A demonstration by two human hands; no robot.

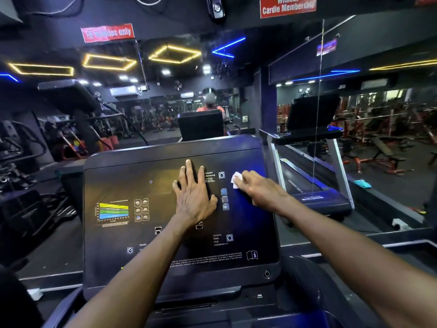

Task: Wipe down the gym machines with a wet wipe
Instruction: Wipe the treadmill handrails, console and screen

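Wiping console (146, 233) at upper right: right hand (260, 190) pinching wipe (236, 179) against panel, left hand (194, 192) flat, fingers spread, bracing; best done in overlapping strokes, lightly over buttons (224, 199).

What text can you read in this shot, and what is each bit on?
"minutes only": red sign on the upper left wall; its number is blurred.
"Without Cardio Membership": red sign at top, upper part cut off.
"Elapsed", "Remaining", "Distance", "Speed": treadmill console.
Console warning lines along the bottom: too small to read.
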